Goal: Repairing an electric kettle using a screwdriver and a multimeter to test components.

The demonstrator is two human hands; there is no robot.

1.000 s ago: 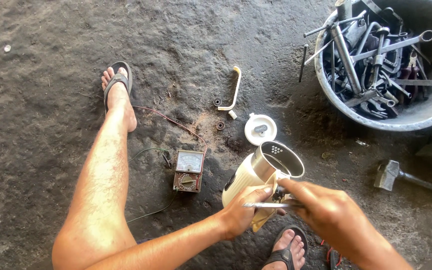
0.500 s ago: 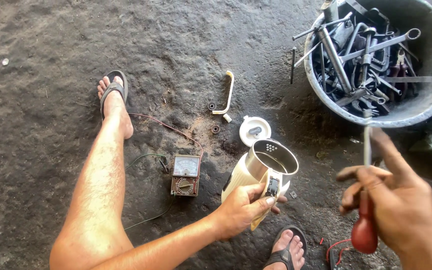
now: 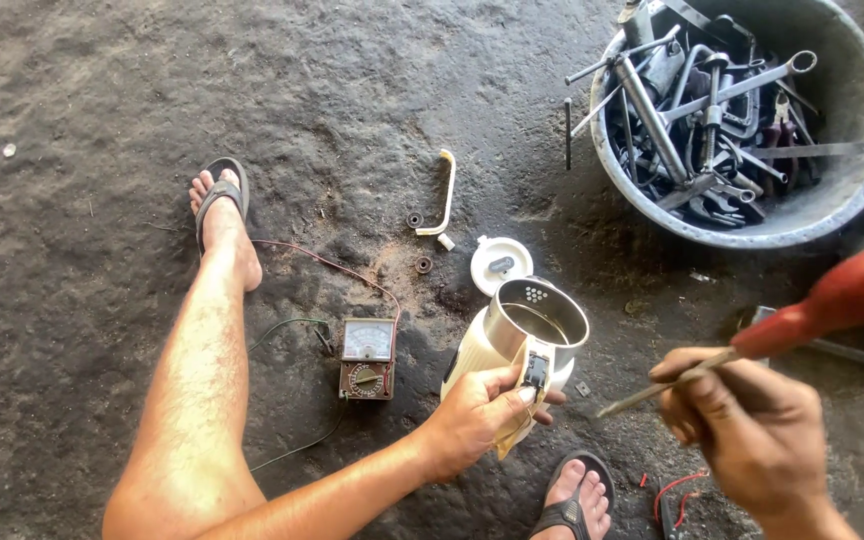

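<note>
Your left hand [image 3: 472, 415] wraps around the handle side of the cream-coloured electric kettle with a steel rim [image 3: 512, 345], fingers clenched on the handle where a small black switch part [image 3: 536, 372] shows just under your thumb. The kettle lies tilted on the rough dark concrete floor [image 3: 102, 120], its open mouth facing up and away from you, between your two legs.

Your right hand [image 3: 747, 435] grips a screwdriver with a red bulbous handle [image 3: 842, 295] — the fingers are closed around the metal shaft, the handle sticking up to the right and the tip pointing left toward the kettle but apart from it.

Just beyond the kettle's mouth lies its round white lid [image 3: 501, 265]. Farther up sit a curved cream plastic handle piece [image 3: 444, 195] and two small dark washers [image 3: 415, 220] nearby. To the left of the kettle, beside your left leg, rests a small brown analogue multimeter [image 3: 367, 360] with red and green leads trailing over the floor.

At the upper right stands a large grey round tub [image 3: 842, 215] — it is packed with spanners and other steel tools. Your left foot wears a dark flip-flop sandal [image 3: 220, 195].
</note>
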